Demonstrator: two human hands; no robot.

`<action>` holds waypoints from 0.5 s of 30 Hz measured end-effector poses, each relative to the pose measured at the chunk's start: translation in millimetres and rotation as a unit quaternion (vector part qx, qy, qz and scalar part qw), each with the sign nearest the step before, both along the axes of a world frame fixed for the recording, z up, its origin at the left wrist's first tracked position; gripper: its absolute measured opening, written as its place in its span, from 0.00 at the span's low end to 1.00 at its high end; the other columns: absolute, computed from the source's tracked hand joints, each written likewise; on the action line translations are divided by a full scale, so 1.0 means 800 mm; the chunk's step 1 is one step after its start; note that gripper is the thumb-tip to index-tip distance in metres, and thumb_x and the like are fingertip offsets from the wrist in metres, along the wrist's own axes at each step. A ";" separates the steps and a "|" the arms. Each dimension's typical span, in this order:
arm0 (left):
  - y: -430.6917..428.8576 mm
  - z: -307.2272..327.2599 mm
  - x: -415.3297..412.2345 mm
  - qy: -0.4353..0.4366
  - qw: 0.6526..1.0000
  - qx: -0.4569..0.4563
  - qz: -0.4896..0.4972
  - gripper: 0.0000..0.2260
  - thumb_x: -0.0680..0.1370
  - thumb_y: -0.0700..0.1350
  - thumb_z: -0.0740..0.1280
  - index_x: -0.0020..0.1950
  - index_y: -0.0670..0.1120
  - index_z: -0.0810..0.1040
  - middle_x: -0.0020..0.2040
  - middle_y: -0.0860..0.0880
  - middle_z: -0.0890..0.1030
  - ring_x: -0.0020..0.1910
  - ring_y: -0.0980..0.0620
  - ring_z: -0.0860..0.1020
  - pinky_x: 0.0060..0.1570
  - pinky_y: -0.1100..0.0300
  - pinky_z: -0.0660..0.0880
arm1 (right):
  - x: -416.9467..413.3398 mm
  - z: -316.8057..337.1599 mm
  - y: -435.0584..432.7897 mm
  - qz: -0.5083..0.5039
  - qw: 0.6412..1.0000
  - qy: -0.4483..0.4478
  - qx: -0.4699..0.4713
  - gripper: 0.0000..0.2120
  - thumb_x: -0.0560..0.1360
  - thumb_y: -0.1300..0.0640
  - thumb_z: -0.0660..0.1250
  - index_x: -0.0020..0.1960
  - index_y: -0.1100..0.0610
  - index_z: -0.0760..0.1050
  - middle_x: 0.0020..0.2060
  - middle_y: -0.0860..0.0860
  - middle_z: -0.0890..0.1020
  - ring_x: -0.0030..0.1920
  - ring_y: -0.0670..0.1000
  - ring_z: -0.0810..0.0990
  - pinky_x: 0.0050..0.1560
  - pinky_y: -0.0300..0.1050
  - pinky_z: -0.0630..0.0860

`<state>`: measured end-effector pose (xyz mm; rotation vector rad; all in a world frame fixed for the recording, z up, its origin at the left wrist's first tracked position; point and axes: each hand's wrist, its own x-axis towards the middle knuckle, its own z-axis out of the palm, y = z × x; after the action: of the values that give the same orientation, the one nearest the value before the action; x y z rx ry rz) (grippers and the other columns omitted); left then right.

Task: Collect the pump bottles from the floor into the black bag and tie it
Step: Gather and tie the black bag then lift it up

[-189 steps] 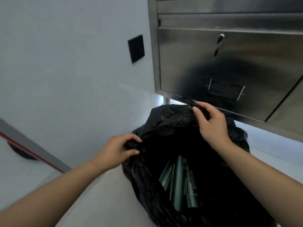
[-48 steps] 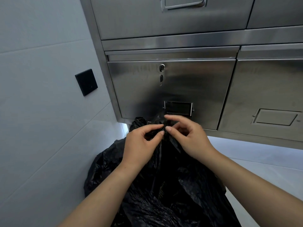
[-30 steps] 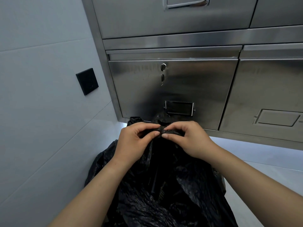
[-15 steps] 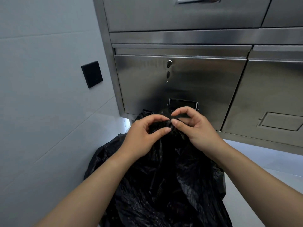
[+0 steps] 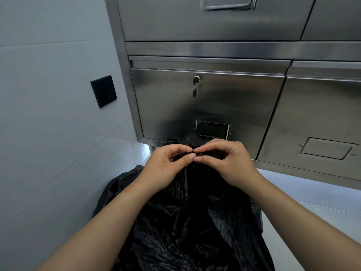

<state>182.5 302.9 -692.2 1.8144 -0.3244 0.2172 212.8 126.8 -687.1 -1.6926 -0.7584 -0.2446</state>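
Observation:
The black bag point(image 5: 195, 227) stands on the floor in front of me, its crinkled plastic gathered up to a bunched top. My left hand point(image 5: 166, 169) pinches that bunched top between thumb and fingers. My right hand point(image 5: 226, 165) pinches the same gathered plastic from the other side, fingertips nearly touching those of the left. No pump bottles show; the closed-up plastic hides the bag's inside.
A stainless steel cabinet point(image 5: 211, 98) with drawers rises right behind the bag, a key hanging in its lock point(image 5: 196, 80). A white tiled wall with a black switch plate point(image 5: 103, 91) is on the left. Pale floor point(image 5: 312, 196) lies to the right.
The bag's mouth, held wide with green bottles showing inside, has been gathered shut. Over the last second both hands keep working the bunched top, fingertips now drawn closer together.

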 end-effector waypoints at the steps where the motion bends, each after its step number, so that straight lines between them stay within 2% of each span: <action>1: 0.001 0.001 0.000 -0.004 1.000 0.003 0.003 0.06 0.69 0.54 0.70 0.44 0.57 0.83 0.46 0.55 0.85 0.50 0.56 0.82 0.55 0.61 0.75 | 0.001 0.000 0.000 -0.005 1.000 0.005 0.003 0.08 0.63 0.51 0.74 0.42 0.50 0.83 0.38 0.46 0.84 0.42 0.46 0.83 0.46 0.37 0.75; 3: 0.004 0.002 0.000 -0.010 1.000 0.015 -0.001 0.06 0.72 0.54 0.68 0.47 0.59 0.83 0.48 0.57 0.85 0.51 0.58 0.81 0.54 0.64 0.75 | 0.001 -0.002 0.001 -0.011 0.999 0.029 0.014 0.05 0.64 0.52 0.73 0.41 0.49 0.83 0.38 0.45 0.85 0.41 0.44 0.83 0.45 0.34 0.75; 5: 0.009 0.001 0.000 -0.015 0.999 0.032 -0.012 0.08 0.77 0.48 0.65 0.51 0.59 0.82 0.49 0.59 0.84 0.52 0.60 0.81 0.51 0.70 0.74 | 0.002 -0.005 0.002 -0.016 0.998 0.058 0.032 0.04 0.67 0.56 0.73 0.39 0.47 0.82 0.37 0.44 0.85 0.40 0.42 0.82 0.43 0.32 0.74; 8: 0.010 0.000 0.000 -0.004 0.999 0.035 -0.020 0.13 0.75 0.43 0.69 0.47 0.63 0.82 0.46 0.61 0.85 0.48 0.61 0.82 0.47 0.73 0.74 | 0.002 -0.012 0.005 -0.028 0.993 0.104 0.050 0.08 0.69 0.60 0.73 0.36 0.48 0.82 0.35 0.44 0.84 0.38 0.42 0.81 0.43 0.33 0.75; 11: 0.010 -0.001 0.000 0.010 0.999 0.053 0.001 0.11 0.67 0.48 0.75 0.41 0.65 0.83 0.40 0.61 0.85 0.41 0.62 0.83 0.42 0.74 0.74 | -0.001 -0.019 0.006 -0.052 0.983 0.160 0.070 0.07 0.70 0.60 0.72 0.35 0.50 0.81 0.33 0.45 0.83 0.35 0.41 0.80 0.41 0.33 0.74; 15: 0.021 -0.008 -0.001 0.015 0.997 0.076 0.028 0.08 0.61 0.56 0.74 0.39 0.64 0.83 0.38 0.60 0.85 0.39 0.61 0.83 0.41 0.73 0.74 | -0.007 -0.031 0.005 -0.085 0.971 0.207 0.080 0.04 0.70 0.58 0.71 0.37 0.53 0.80 0.33 0.45 0.82 0.35 0.41 0.78 0.40 0.33 0.74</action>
<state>181.9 319.9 -698.4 1.9766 -0.2757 0.2082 207.5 130.5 -712.2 -1.5845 -0.2754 -0.0618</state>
